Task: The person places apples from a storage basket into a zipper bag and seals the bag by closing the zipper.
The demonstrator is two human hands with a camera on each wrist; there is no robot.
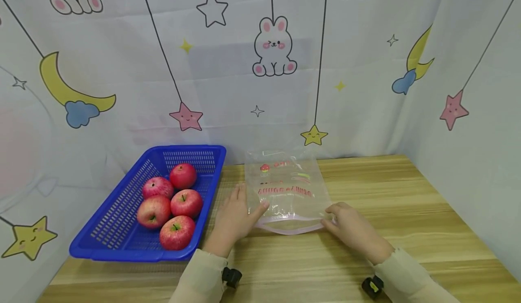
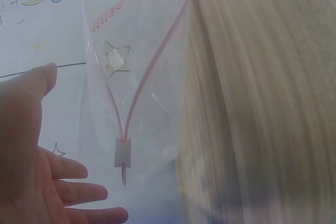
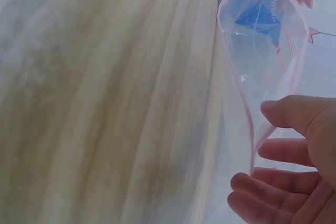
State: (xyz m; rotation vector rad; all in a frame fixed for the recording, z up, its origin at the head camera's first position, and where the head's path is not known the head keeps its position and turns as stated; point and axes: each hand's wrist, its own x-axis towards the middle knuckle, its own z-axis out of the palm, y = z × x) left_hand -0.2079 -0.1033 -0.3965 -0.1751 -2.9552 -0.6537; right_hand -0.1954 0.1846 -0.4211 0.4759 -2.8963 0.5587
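Observation:
A clear plastic zip bag point(image 1: 285, 205) with red print lies on the table, its pink-edged mouth parted toward me. In the left wrist view a pale zip slider point(image 2: 123, 153) sits at one end of the pink zip strip point(image 2: 152, 72). My left hand point(image 1: 234, 221) is at the bag's left side, fingers straight and thumb spread over the near left corner. At the near right corner is my right hand point(image 1: 351, 228); its thumb point(image 3: 289, 113) and fingers point(image 3: 286, 152) are apart and loosely bent, fingertips right at the bag's edge.
Left of the bag stands a blue plastic basket point(image 1: 122, 254) holding several red apples point(image 1: 177, 233). The wood-grain table point(image 1: 407, 230) meets a white printed cloth point(image 1: 228, 86) at the back and right. A small black camera is on each wrist.

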